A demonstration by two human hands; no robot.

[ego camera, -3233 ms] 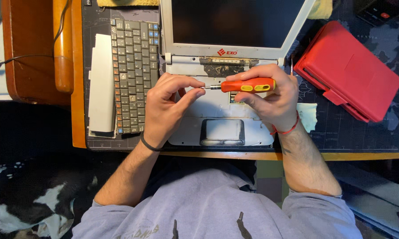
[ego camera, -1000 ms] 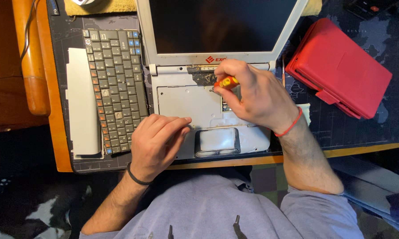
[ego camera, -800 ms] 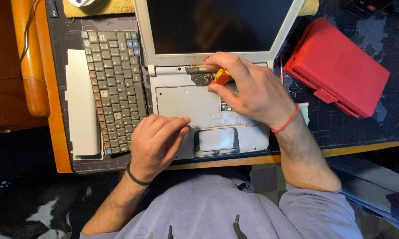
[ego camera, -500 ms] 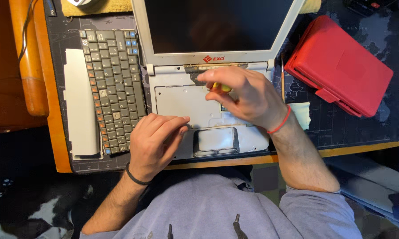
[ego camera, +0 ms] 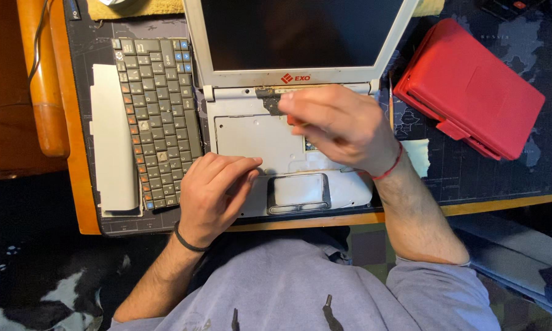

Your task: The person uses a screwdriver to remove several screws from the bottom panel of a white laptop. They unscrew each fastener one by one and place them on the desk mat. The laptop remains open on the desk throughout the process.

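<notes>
In the head view, the left hand (ego camera: 211, 195) lies flat on the lower left corner of the open white laptop base with its keyboard removed (ego camera: 251, 132), fingers pressed together. The blurred right hand (ego camera: 343, 125) is above the base near the hinge, its fingers curled around an orange-handled tool (ego camera: 290, 120), mostly hidden. The detached grey keyboard (ego camera: 157, 119) lies just left of the laptop, and a red plastic case (ego camera: 472, 92) lies to the right.

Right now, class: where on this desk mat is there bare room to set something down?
Free: the mat strip between the laptop and the red case, below the case. Crowded: the left, where the detached keyboard and grey panel lie tight beside the laptop, left hand alongside.
</notes>
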